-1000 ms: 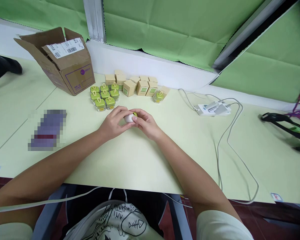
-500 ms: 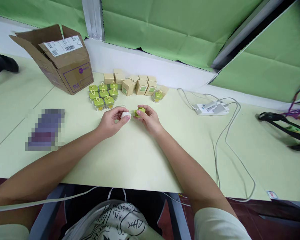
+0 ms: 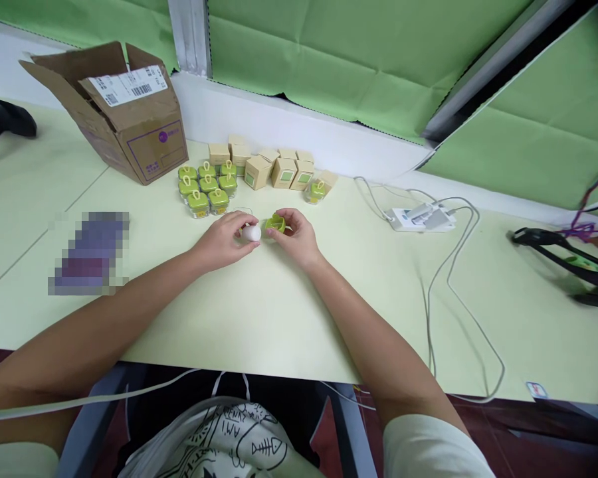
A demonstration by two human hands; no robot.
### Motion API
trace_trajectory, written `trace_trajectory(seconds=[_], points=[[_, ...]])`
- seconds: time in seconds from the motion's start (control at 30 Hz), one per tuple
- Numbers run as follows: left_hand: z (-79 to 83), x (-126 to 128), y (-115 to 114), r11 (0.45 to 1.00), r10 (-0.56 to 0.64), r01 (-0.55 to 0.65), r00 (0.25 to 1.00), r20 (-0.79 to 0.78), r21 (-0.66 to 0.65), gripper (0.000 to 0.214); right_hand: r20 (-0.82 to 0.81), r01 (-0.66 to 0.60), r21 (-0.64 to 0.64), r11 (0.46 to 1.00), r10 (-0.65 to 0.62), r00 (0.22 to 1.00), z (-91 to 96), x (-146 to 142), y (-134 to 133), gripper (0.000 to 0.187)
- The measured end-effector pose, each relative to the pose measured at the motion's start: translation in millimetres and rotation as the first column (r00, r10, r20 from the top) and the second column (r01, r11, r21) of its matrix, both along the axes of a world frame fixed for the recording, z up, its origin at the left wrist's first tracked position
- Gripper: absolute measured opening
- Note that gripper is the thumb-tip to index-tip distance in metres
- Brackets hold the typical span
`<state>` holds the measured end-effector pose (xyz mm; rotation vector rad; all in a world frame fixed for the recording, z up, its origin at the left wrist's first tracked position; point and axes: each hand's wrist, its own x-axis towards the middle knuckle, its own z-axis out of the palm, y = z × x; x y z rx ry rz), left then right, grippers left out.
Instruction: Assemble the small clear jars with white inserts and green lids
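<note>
Between the thumb and fingers of my left hand (image 3: 225, 240) is a small white rounded piece (image 3: 252, 233), its kind unclear. My right hand (image 3: 299, 236) grips a green lid (image 3: 276, 223), tilted so its hollow inside shows. The two hands face each other close together over the table, and the white piece and the lid are apart. Behind them on the left stands a cluster of small clear jars with green lids and loops (image 3: 208, 185). Another such jar (image 3: 316, 191) sits alone beyond my right hand, beside an opened small carton.
Several small cardboard boxes (image 3: 283, 171) line the back by the wall. A large open carton (image 3: 157, 143) stands at the back left, with a blurred-out purple object (image 3: 92, 255) in front. A white power strip (image 3: 421, 218) with trailing cables (image 3: 458, 265) lies right; black frame (image 3: 558, 249) at far right.
My right hand has turned the green lid so more of its inside shows. The white piece in my left hand has tilted, and my left fingers have shifted around it.
</note>
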<state>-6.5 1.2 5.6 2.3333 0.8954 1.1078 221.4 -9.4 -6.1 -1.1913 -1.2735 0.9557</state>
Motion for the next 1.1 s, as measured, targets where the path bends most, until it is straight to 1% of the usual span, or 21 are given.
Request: trace_trajectory(seconds=[0.1,0.17,0.33,0.4,0.47,0.53,0.57,0.67,0.73,0.83,0.9,0.97,1.0,1.1], points=[[-2.3,-2.5,3.4,0.993,-0.007,0.019,0.994,-0.106,0.114,0.031,0.026,0.012,0.022,1.0,-0.013,1.0,-2.1,0.5,0.1,0.05],[-2.1,-3.9,5.0,0.986,-0.015,0.045,0.983,-0.182,0.162,0.032,0.047,0.004,0.032,0.999,-0.006,0.999,-2.8,0.8,0.0,0.048],[5.9,-6.3,3.3,0.98,-0.017,0.095,0.915,-0.403,0.174,0.027,0.109,-0.045,0.055,0.997,0.039,0.993,-4.7,2.5,1.9,0.051],[9.0,-6.0,1.0,0.979,-0.011,0.098,0.898,-0.441,0.176,0.027,0.111,-0.069,0.073,0.995,0.06,0.992,-4.6,3.7,2.5,0.053],[10.7,-4.7,-1.7,0.977,-0.016,0.098,0.921,-0.39,0.191,0.031,0.145,-0.074,0.12,0.99,0.056,0.988,-2.7,4.3,1.2,0.053],[11.5,-2.7,-4.4,0.977,-0.018,0.07,0.968,-0.251,0.2,0.037,0.229,-0.069,0.217,0.974,0.018,0.973,1.4,3.6,-3.0,0.053],[11.8,-1.6,-5.4,0.981,-0.007,0.038,0.986,-0.165,0.19,0.037,0.284,-0.073,0.28,0.957,-0.01,0.959,3.9,2.5,-6.2,0.052],[12.6,1.0,-7.5,0.994,0.052,-0.057,0.997,0.052,0.089,0.032,0.463,-0.142,0.462,0.875,-0.102,0.881,10.6,-3.3,-17.8,0.048],[13.2,2.3,-8.8,0.998,0.066,-0.066,0.989,0.131,-0.002,0.034,0.565,-0.207,0.532,0.821,-0.162,0.809,11.9,-8.1,-24.3,0.047],[14.5,4.7,-12.7,0.995,0.05,-0.036,0.987,0.155,-0.094,0.044,0.662,-0.295,0.571,0.767,-0.218,0.717,8.8,-14.2,-29.2,0.049],[15.3,7.0,-16.0,0.995,0.042,-0.028,0.988,0.146,-0.097,0.045,0.688,-0.338,0.591,0.732,-0.239,0.685,6.1,-16.5,-30.3,0.051],[15.4,9.4,-17.8,0.994,0.034,-0.017,0.986,0.163,-0.107,0.039,0.694,-0.365,0.61,0.704,-0.252,0.675,5.4,-17.2,-30.9,0.052],[15.0,10.3,-17.6,0.991,0.032,-0.007,0.981,0.19,-0.131,0.036,0.692,-0.365,0.612,0.702,-0.251,0.677,6.1,-16.7,-31.1,0.054],[12.4,11.4,-12.5,0.961,0.053,0.041,0.944,0.326,-0.273,0.04,0.65,-0.314,0.613,0.725,-0.236,0.723,9.9,-12.6,-30.2,0.059]])
